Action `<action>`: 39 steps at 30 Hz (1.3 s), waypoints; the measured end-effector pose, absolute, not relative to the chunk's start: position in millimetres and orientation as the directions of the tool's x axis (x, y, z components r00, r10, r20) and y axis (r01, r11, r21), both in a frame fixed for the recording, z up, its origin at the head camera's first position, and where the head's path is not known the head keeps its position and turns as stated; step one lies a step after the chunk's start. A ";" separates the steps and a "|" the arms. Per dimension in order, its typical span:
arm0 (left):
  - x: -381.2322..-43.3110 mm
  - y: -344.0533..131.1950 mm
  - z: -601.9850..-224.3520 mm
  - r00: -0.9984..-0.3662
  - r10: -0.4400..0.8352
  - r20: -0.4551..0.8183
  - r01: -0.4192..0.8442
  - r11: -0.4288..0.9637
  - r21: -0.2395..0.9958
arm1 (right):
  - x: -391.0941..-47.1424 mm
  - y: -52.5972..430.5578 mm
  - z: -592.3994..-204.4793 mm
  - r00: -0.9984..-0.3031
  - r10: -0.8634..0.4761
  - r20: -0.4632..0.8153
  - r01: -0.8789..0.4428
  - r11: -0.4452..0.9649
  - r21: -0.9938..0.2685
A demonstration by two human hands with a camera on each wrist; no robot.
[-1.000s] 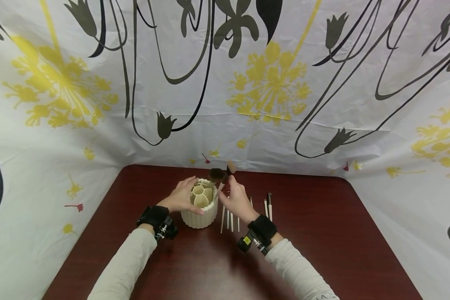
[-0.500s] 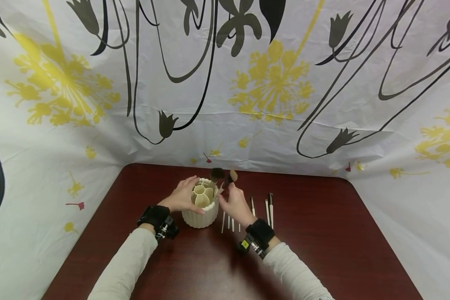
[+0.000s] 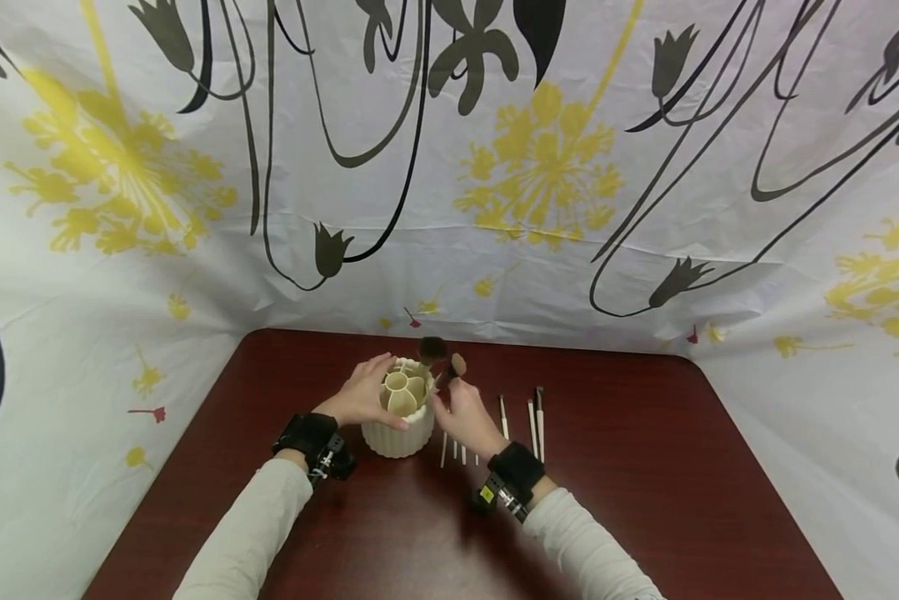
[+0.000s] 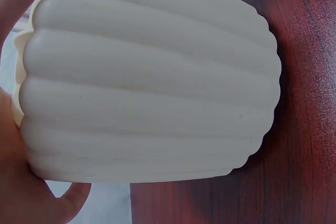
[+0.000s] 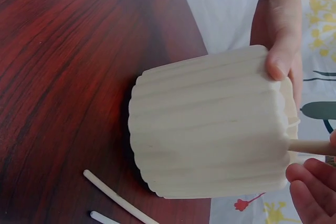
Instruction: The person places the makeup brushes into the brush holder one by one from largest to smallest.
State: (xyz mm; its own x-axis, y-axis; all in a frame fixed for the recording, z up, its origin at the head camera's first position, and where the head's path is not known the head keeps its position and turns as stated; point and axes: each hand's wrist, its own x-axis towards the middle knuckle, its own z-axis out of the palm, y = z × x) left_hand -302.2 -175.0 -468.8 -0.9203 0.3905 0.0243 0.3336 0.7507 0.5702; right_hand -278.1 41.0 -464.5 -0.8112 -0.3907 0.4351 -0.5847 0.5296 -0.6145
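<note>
A cream ribbed brush holder (image 3: pixel 398 437) with petal-shaped compartments stands upright on the table. My left hand (image 3: pixel 361 395) grips its rim from the left, thumb across the near side; ribbed wall (image 4: pixel 152 87) fills much of the left wrist view. At the right side of the rim, my right hand (image 3: pixel 470 418) pinches a makeup brush (image 3: pixel 456 365), its tan-tipped head leaning up and right. In the right wrist view the pale handle (image 5: pixel 310 147) passes over the rim into the holder. A second makeup brush (image 3: pixel 432 350), dark and fluffy, stands in the back of the holder.
Several thin brushes (image 3: pixel 444 452) lie on the dark red table (image 3: pixel 606 500) right of the holder, partly hidden under my right hand. More brushes (image 3: pixel 536 425) lie farther right. A patterned white cloth (image 3: pixel 389 200) hangs behind the table's back edge.
My right hand has come down a little with the makeup brush, whose head now sits lower and leans more to the right. My left hand and the brush holder have stayed put.
</note>
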 end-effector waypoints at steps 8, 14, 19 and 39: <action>-303.1 -174.9 -468.7 -0.920 0.392 0.024 0.334 0.750 0.570 | -278.4 35.9 -466.5 -0.827 -0.408 0.387 -0.562 0.598 -0.571; -302.7 -174.7 -465.8 -0.918 0.395 0.034 0.342 0.743 0.576 | -278.9 32.6 -466.5 -0.828 -0.416 0.377 -0.560 0.644 -0.520; -302.8 -174.6 -466.9 -0.919 0.391 0.037 0.341 0.745 0.574 | -279.1 31.9 -468.2 -0.815 -0.421 0.400 -0.578 0.649 -0.495; -300.6 -175.3 -469.1 -0.925 0.379 0.028 0.323 0.745 0.583 | -270.4 51.8 -481.6 -0.833 -0.459 0.308 -0.553 0.671 -0.494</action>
State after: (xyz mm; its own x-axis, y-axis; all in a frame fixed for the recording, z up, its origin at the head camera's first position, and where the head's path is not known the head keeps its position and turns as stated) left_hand -300.6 -175.3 -469.1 -0.9250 0.3789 0.0279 0.3228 0.7452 0.5835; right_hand -270.4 51.8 -481.6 -0.8332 -0.4592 0.3081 -0.5526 0.6710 -0.4944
